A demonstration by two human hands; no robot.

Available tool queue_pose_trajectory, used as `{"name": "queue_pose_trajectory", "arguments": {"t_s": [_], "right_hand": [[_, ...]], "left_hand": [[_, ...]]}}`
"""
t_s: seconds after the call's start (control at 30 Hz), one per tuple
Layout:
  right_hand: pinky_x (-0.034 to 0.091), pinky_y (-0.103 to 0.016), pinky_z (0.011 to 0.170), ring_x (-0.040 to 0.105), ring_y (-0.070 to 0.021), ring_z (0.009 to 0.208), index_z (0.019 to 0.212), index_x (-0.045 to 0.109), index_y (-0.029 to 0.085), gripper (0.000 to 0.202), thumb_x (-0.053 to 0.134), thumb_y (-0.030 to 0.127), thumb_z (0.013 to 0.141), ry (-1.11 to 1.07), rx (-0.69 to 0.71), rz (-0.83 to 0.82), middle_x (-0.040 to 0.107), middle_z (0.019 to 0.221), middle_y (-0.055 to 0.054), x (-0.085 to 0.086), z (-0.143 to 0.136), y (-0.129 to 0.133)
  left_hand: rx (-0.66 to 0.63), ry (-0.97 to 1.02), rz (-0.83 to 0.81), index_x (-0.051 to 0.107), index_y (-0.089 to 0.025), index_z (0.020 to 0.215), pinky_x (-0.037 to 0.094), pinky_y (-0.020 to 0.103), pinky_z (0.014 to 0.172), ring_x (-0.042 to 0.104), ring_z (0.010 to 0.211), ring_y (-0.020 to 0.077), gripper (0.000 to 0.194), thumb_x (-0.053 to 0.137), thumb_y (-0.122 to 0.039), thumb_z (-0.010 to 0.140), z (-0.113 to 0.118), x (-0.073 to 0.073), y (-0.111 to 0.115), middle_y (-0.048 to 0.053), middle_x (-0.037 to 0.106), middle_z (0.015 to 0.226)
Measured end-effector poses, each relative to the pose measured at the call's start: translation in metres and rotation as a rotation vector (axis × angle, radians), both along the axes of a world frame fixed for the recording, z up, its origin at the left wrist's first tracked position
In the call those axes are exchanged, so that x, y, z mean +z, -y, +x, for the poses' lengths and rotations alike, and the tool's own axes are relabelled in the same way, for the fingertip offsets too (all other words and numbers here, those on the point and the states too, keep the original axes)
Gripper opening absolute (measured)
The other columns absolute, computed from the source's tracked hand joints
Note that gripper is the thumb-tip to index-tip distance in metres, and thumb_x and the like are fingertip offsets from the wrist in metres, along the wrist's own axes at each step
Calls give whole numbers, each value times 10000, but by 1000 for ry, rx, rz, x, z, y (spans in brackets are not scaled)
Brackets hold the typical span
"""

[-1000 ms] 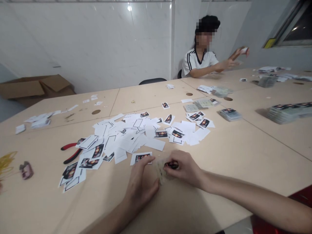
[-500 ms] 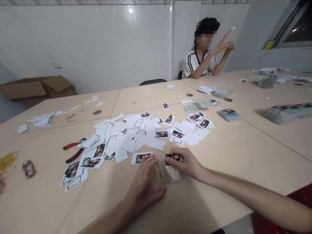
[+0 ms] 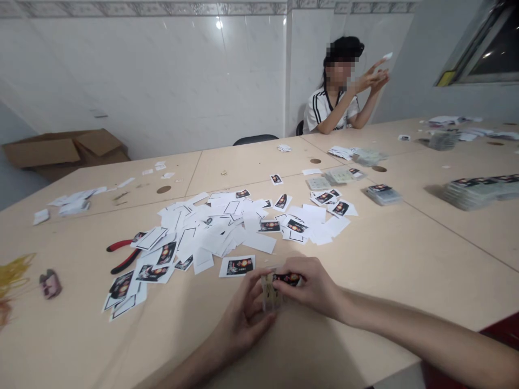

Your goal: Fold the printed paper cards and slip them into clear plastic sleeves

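Low in the middle of the head view, my left hand (image 3: pixel 247 310) is curled round the left side of a small clear plastic case (image 3: pixel 269 294) with pale contents. My right hand (image 3: pixel 310 286) pinches a black printed card (image 3: pixel 287 279) at the case's upper right part. Whether the card lies inside the case or on it, I cannot tell. Just beyond my left hand, a white-bordered printed card (image 3: pixel 239 265) lies flat on the table. Farther out spreads a loose heap of white and printed cards (image 3: pixel 219 224).
Red-handled pliers (image 3: pixel 125 260) lie left of the heap, near a pink object (image 3: pixel 50 284) and yellow bands (image 3: pixel 16 270). Stacked clear cases (image 3: pixel 466 194) stand at the right. Across the table (image 3: pixel 405 243) sits a person (image 3: pixel 332 108) with raised hands. A cardboard box (image 3: pixel 44 154) is behind, left.
The case is more upright between my hands, and my left fingers have drawn back off the flat printed card. The person opposite has lowered the raised hand slightly.
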State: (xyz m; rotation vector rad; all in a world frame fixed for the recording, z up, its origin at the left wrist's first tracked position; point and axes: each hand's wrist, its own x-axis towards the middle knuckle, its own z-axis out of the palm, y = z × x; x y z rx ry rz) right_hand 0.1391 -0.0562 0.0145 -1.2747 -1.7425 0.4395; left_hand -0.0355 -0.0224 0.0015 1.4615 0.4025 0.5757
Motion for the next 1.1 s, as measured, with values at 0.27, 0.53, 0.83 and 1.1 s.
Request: {"name": "queue_pose_trajectory", "arguments": {"t_s": [0.27,0.53,0.83,1.1], "right_hand": [[332,-181,521,444,-72,534,712,604,144,155,471,192,778,19,66,39,530,575,3,12,-2,9],[294,-165,459,366,-50,458,619,582,135,194,458,174,762,3,78,-131,463,494,34,14,-4,10],[272,-160,430,353,-44,449,586,580,135,166,500,178,724,-58,59,-204,448,472,48,16,-3,10],[277,-162,433,338,-42,443,592,576,126,223,434,162,760,-31,122,-182,429,475,46,20,-2,11]], "left_hand": [[34,3,-80,244,-328,1238,367,350,935,320,1204,239,563,507,-120,787,2,-3,12,68,354,1293],[-26,-3,-139,263,-318,1189,347,384,955,369,1175,227,511,500,-103,790,5,12,14,63,387,1268],[-29,12,-164,239,-344,1222,321,392,972,364,1182,221,557,506,-117,789,6,8,15,56,344,1310],[-11,29,-128,259,-302,1245,289,396,999,304,1216,234,548,501,-117,790,8,7,18,75,324,1325]]}}
